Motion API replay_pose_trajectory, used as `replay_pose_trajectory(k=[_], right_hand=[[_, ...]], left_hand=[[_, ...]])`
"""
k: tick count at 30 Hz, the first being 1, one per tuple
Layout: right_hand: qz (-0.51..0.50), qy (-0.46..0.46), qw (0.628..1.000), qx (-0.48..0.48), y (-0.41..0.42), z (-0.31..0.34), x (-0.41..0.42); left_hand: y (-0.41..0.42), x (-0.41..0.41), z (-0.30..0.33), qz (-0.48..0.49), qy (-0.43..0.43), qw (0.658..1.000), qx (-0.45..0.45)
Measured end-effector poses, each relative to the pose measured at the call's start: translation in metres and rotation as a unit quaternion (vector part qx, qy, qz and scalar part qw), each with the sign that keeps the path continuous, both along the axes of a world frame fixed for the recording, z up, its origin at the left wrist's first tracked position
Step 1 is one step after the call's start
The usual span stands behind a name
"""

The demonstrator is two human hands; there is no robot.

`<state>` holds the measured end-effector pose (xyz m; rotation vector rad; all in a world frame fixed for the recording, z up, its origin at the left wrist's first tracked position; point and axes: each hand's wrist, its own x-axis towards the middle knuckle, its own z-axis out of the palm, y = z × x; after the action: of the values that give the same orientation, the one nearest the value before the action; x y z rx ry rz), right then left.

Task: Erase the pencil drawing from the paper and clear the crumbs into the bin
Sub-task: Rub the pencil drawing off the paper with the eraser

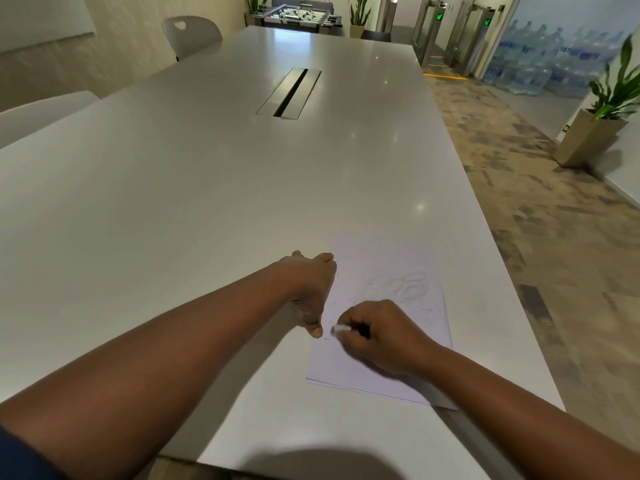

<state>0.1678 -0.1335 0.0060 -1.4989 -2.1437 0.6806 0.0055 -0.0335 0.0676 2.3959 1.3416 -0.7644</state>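
Note:
A white sheet of paper (pixel 388 271) lies on the white table (pixel 207 188) near its right edge. A faint pencil scribble (pixel 405 287) shows on the sheet's upper half. My right hand (pixel 377 336) grips a small white eraser (pixel 341 328) whose tip sits on the paper's lower left part, next to a few small dark marks. My left hand (pixel 308 289) presses on the paper's left edge with the thumb pointing toward me and the fingers spread out along the edge. No bin is in view.
A metal cable slot (pixel 289 93) is set into the table's middle. Grey chairs (pixel 190 34) stand at the far left. The table's right edge (pixel 512 271) drops to patterned carpet, with a potted plant (pixel 595 133) farther right.

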Motion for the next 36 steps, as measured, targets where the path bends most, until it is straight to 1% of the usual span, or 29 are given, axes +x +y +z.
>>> replay_pose_trajectory(k=[2, 4, 6, 8, 10, 11, 13, 14, 18, 21, 22, 25, 26, 29, 30, 33, 36], right_hand=[[-0.045, 0.004, 0.999, 0.01, 0.007, 0.001, 0.003], [-0.017, -0.005, 1.0, 0.012, 0.001, 0.0, -0.004], [0.022, -0.005, 1.0, -0.009, -0.005, 0.002, -0.009], [-0.01, -0.005, 1.0, -0.01, 0.001, 0.003, -0.002], [-0.048, -0.011, 0.999, 0.012, 0.004, 0.002, 0.002], [-0.04, -0.015, 0.999, 0.017, 0.002, 0.002, -0.001], [0.012, -0.014, 1.0, 0.006, -0.008, 0.002, -0.008], [0.023, -0.014, 1.0, 0.002, -0.009, 0.002, -0.006], [-0.05, -0.015, 0.998, 0.023, 0.002, 0.002, 0.007], [0.02, -0.006, 1.0, 0.001, -0.013, 0.003, -0.004], [0.025, -0.007, 1.0, -0.006, -0.013, 0.004, -0.002], [-0.042, -0.006, 0.999, 0.003, -0.004, 0.004, 0.014], [-0.048, -0.003, 0.999, 0.007, -0.004, 0.003, 0.015], [0.008, -0.007, 1.0, -0.01, -0.014, 0.002, 0.004], [0.008, -0.009, 1.0, -0.014, -0.014, 0.002, 0.005], [-0.039, -0.009, 0.999, 0.006, -0.006, 0.002, 0.012], [-0.001, -0.014, 1.0, 0.003, -0.012, 0.005, 0.001]], left_hand=[[0.0, 0.001, 0.0, -0.006, 0.013, 1.0, 0.004], [0.001, 0.002, -0.001, -0.009, 0.011, 1.0, 0.006], [0.002, 0.002, -0.001, -0.01, 0.015, 1.0, 0.009], [0.002, 0.004, -0.001, -0.015, 0.024, 0.999, 0.018], [0.002, 0.005, -0.002, -0.015, 0.026, 0.999, 0.022], [0.002, 0.005, -0.002, -0.014, 0.024, 0.999, 0.023], [0.002, 0.005, -0.003, -0.011, 0.022, 0.999, 0.022], [0.002, 0.005, -0.003, -0.009, 0.023, 0.999, 0.02], [0.002, 0.005, -0.002, -0.014, 0.033, 0.999, 0.016], [0.002, 0.005, -0.002, -0.013, 0.03, 0.999, 0.012], [0.002, 0.005, -0.002, -0.013, 0.032, 0.999, 0.013], [0.002, 0.006, -0.003, -0.001, 0.021, 1.0, 0.021], [0.002, 0.006, -0.003, 0.004, 0.015, 1.0, 0.02], [0.002, 0.006, -0.001, -0.003, 0.016, 1.0, 0.015], [0.001, 0.007, -0.001, -0.004, 0.019, 1.0, 0.013], [0.001, 0.007, -0.002, -0.006, 0.017, 1.0, 0.016], [0.002, 0.005, -0.003, -0.009, 0.017, 1.0, 0.015]])
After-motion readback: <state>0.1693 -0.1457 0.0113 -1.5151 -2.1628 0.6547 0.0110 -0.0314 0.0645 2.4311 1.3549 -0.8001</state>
